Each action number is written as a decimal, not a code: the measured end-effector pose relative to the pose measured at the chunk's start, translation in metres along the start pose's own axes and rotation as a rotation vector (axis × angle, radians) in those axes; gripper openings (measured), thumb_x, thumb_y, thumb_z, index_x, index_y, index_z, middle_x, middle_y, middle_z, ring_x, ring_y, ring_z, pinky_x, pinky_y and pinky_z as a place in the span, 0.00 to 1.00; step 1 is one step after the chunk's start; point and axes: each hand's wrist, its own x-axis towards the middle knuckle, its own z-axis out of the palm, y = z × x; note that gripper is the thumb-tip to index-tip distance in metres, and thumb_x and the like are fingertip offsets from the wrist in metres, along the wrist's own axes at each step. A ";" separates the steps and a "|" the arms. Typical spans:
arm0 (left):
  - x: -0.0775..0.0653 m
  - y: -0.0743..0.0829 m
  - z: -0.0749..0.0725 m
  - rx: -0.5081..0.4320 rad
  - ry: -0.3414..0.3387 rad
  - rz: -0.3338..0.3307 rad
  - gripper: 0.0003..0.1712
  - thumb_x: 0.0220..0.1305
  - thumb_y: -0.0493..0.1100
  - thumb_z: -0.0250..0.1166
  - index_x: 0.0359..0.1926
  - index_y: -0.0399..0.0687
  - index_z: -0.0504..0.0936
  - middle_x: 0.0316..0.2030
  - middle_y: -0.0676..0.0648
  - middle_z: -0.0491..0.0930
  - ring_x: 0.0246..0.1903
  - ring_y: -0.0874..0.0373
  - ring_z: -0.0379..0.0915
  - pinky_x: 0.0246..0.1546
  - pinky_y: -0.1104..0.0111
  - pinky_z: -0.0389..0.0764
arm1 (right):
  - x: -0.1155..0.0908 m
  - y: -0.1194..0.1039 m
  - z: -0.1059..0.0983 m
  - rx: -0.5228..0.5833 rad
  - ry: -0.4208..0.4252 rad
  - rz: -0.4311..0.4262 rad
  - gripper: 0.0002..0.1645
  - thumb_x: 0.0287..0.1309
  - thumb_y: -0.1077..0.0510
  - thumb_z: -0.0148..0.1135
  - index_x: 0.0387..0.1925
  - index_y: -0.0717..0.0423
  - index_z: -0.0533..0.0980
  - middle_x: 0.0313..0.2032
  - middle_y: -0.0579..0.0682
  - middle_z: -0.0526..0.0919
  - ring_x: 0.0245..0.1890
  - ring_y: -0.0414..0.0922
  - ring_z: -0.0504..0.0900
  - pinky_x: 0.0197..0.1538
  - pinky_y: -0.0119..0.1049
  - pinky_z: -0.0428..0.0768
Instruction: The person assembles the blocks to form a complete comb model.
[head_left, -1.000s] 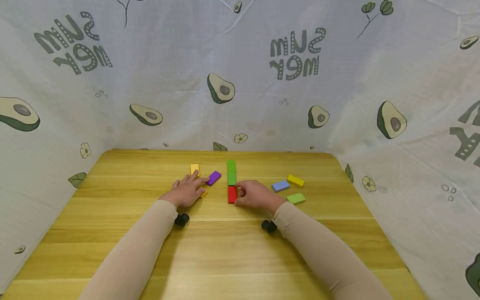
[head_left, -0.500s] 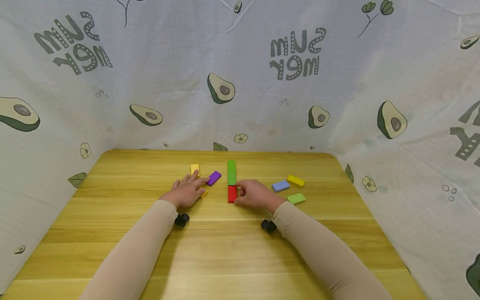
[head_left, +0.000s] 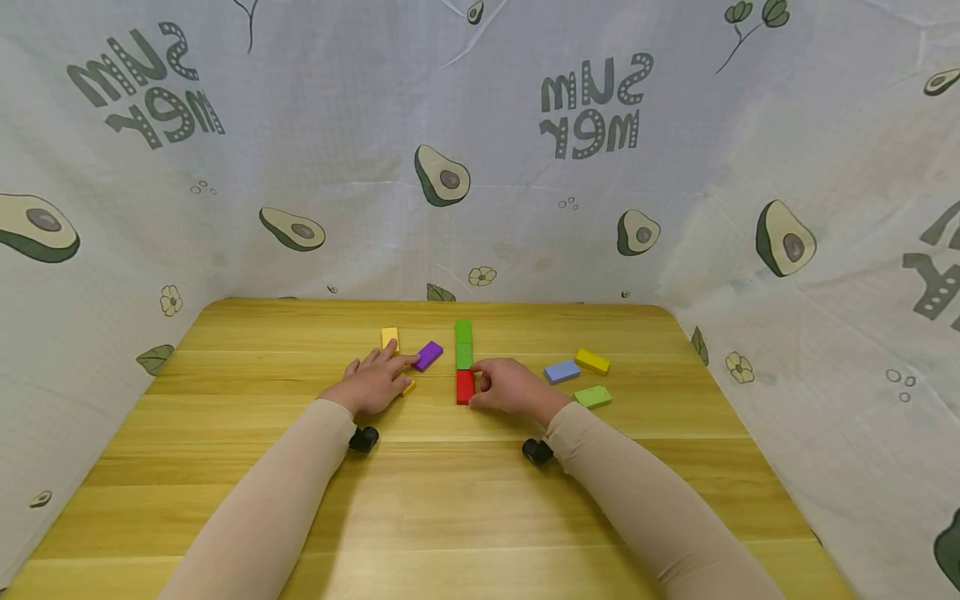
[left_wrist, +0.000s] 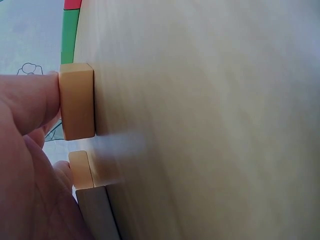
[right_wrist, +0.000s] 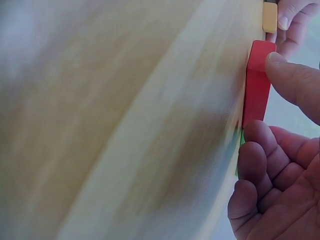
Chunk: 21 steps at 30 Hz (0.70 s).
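In the head view, a red block (head_left: 465,387) lies end to end with two green blocks (head_left: 463,344), in one straight line. My right hand (head_left: 513,388) pinches the red block; in the right wrist view the thumb (right_wrist: 295,82) is at its near end and the fingertips lie by the far end. My left hand (head_left: 372,383) is spread low over the blocks on the left. Its thumb touches an orange block (left_wrist: 77,102), and other fingertips reach a yellow block (head_left: 389,337) and a purple block (head_left: 428,357). A greyish block (left_wrist: 97,212) shows beneath that hand in the left wrist view.
To the right of my right hand lie a blue block (head_left: 562,372), a yellow block (head_left: 592,361) and a light green block (head_left: 592,397). A wooden table (head_left: 435,508) carries everything. Behind it and at both sides hangs a printed white cloth (head_left: 360,150).
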 end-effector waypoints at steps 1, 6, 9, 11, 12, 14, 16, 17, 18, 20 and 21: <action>0.000 0.000 0.000 0.001 0.002 0.001 0.31 0.84 0.56 0.48 0.83 0.70 0.58 0.86 0.42 0.34 0.83 0.31 0.34 0.78 0.32 0.36 | 0.000 0.000 0.000 0.001 0.000 0.002 0.38 0.61 0.51 0.78 0.69 0.59 0.75 0.33 0.47 0.79 0.32 0.42 0.74 0.37 0.34 0.72; -0.001 0.001 -0.001 0.001 0.009 0.004 0.31 0.85 0.55 0.48 0.83 0.69 0.58 0.86 0.41 0.35 0.83 0.31 0.35 0.78 0.31 0.36 | 0.000 0.000 0.000 0.002 -0.002 0.013 0.38 0.61 0.51 0.78 0.69 0.59 0.75 0.34 0.47 0.79 0.33 0.43 0.75 0.38 0.34 0.73; -0.001 0.001 0.000 0.002 0.008 0.004 0.31 0.85 0.55 0.48 0.83 0.69 0.58 0.86 0.41 0.35 0.83 0.31 0.35 0.78 0.31 0.37 | 0.001 0.001 0.000 -0.001 -0.001 0.013 0.38 0.61 0.51 0.78 0.69 0.58 0.75 0.34 0.47 0.80 0.34 0.43 0.76 0.39 0.35 0.74; -0.001 0.001 0.000 0.001 0.008 0.004 0.31 0.85 0.55 0.48 0.83 0.69 0.58 0.86 0.41 0.35 0.83 0.31 0.35 0.78 0.31 0.36 | 0.002 0.002 0.001 -0.002 -0.001 0.011 0.38 0.61 0.51 0.78 0.69 0.58 0.75 0.34 0.47 0.80 0.34 0.43 0.76 0.39 0.35 0.74; -0.001 0.001 -0.001 0.000 0.007 0.003 0.31 0.85 0.55 0.48 0.83 0.69 0.58 0.86 0.41 0.35 0.83 0.31 0.35 0.78 0.31 0.36 | 0.002 0.002 0.001 -0.003 -0.001 0.010 0.38 0.61 0.51 0.78 0.69 0.58 0.75 0.34 0.47 0.80 0.34 0.43 0.76 0.39 0.35 0.74; -0.002 0.002 -0.001 -0.003 0.004 0.002 0.31 0.85 0.55 0.48 0.83 0.69 0.58 0.86 0.41 0.34 0.83 0.31 0.34 0.78 0.31 0.36 | 0.002 0.002 0.001 -0.006 0.001 0.007 0.38 0.61 0.51 0.78 0.68 0.59 0.75 0.34 0.47 0.80 0.34 0.43 0.76 0.40 0.35 0.74; -0.002 0.002 -0.001 -0.006 0.003 0.001 0.31 0.85 0.55 0.48 0.83 0.69 0.58 0.86 0.41 0.34 0.83 0.31 0.34 0.78 0.32 0.35 | 0.002 0.002 0.001 -0.008 0.002 0.004 0.38 0.61 0.51 0.78 0.68 0.59 0.75 0.34 0.47 0.79 0.34 0.43 0.75 0.40 0.35 0.74; -0.002 0.002 -0.001 -0.008 0.002 0.000 0.31 0.85 0.55 0.48 0.83 0.68 0.58 0.86 0.42 0.34 0.83 0.31 0.34 0.78 0.32 0.35 | 0.002 0.002 0.001 -0.008 0.002 0.002 0.37 0.61 0.51 0.78 0.68 0.59 0.75 0.34 0.47 0.79 0.34 0.43 0.75 0.40 0.35 0.74; -0.002 0.002 -0.002 -0.008 0.001 -0.001 0.31 0.85 0.55 0.48 0.83 0.68 0.58 0.86 0.42 0.34 0.83 0.32 0.34 0.78 0.32 0.35 | 0.002 0.002 0.001 -0.007 0.002 0.002 0.37 0.61 0.51 0.78 0.68 0.60 0.75 0.34 0.47 0.79 0.34 0.43 0.75 0.40 0.35 0.74; -0.003 0.002 -0.002 -0.011 0.000 -0.002 0.31 0.85 0.55 0.48 0.83 0.68 0.58 0.86 0.41 0.34 0.83 0.32 0.34 0.78 0.32 0.35 | 0.002 0.002 0.000 -0.003 0.002 0.005 0.38 0.61 0.51 0.78 0.68 0.60 0.75 0.34 0.47 0.79 0.34 0.43 0.75 0.40 0.35 0.74; -0.003 0.002 -0.002 -0.012 -0.001 -0.002 0.31 0.85 0.55 0.48 0.83 0.68 0.58 0.86 0.41 0.34 0.83 0.32 0.34 0.78 0.32 0.35 | 0.002 0.002 0.000 -0.001 0.000 0.007 0.38 0.61 0.51 0.77 0.68 0.59 0.75 0.34 0.47 0.79 0.34 0.43 0.75 0.40 0.35 0.74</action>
